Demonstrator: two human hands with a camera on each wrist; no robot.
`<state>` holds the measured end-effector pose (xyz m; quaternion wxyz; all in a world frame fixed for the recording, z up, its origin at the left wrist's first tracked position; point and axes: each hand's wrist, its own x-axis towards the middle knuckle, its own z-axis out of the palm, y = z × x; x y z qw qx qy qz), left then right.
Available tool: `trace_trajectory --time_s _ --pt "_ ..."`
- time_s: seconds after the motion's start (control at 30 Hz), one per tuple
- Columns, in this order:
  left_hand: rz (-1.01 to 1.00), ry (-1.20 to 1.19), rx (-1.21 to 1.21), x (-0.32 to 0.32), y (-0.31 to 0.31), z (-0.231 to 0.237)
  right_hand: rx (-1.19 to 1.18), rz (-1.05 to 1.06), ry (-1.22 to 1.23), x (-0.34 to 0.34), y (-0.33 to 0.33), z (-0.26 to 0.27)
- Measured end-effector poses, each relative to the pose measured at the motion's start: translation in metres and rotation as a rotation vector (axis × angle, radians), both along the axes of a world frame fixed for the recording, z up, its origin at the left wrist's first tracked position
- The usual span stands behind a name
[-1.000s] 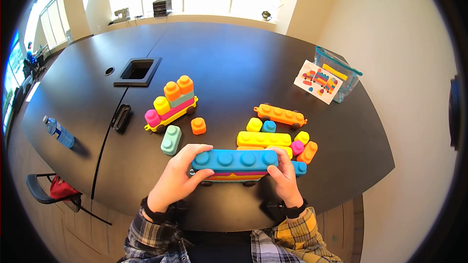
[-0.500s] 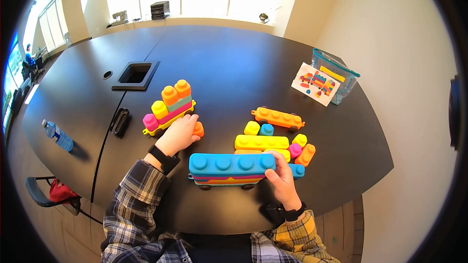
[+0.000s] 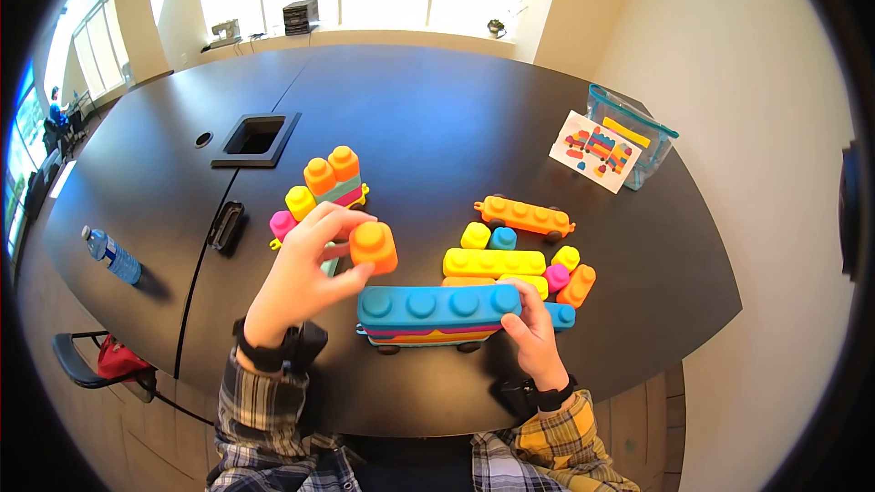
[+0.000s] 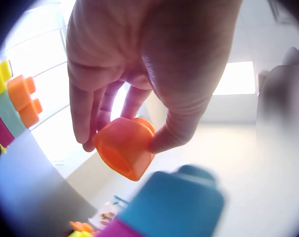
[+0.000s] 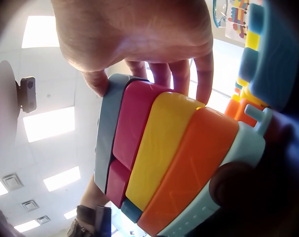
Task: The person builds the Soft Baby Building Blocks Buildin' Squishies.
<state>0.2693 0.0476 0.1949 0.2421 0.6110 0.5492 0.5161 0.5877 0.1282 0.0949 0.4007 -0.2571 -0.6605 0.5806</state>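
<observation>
My left hand (image 3: pixel 305 266) pinches a small orange block (image 3: pixel 373 247) between thumb and fingers, up off the table, just beyond the left end of a stacked toy train car. In the left wrist view the orange block (image 4: pixel 126 147) shows its hollow underside. The stacked car has a long blue block (image 3: pixel 437 306) on top. Its side in the right wrist view shows magenta, yellow (image 5: pixel 164 143) and orange layers over a light blue wheeled base. My right hand (image 3: pixel 533 333) grips the car's right end, thumb on the near side and fingers behind.
Behind the left hand stands a yellow-based car with stacked blocks (image 3: pixel 335 184). To the right lie an orange wheeled base (image 3: pixel 524 214), a long yellow block (image 3: pixel 494 262) and several smaller blocks. A picture card (image 3: pixel 597 151) leans on a clear bag (image 3: pixel 652 141). A water bottle (image 3: pixel 111 255) stands far left.
My left hand left the stacked car, reached to the small orange block on the table, and has lifted it back toward the car's left end. The right hand keeps its grip.
</observation>
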Motion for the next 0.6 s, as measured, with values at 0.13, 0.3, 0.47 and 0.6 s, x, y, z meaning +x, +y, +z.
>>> trace_trajectory --time_s 0.13,0.3,0.47,0.6 --pt "-0.096 -0.009 0.036 0.009 -0.031 0.008 0.003 0.001 0.017 -0.001 0.0 0.0" --pt "-0.096 0.137 0.044 0.004 -0.038 -0.009 0.065 -0.028 0.053 -0.004 -0.001 0.002" --pt "-0.06 0.203 0.071 0.017 -0.043 -0.005 0.067 -0.026 0.054 -0.005 0.0 0.002" --pt "-0.044 0.2 0.077 0.015 -0.044 -0.014 0.006 0.009 0.021 -0.002 0.0 0.002"
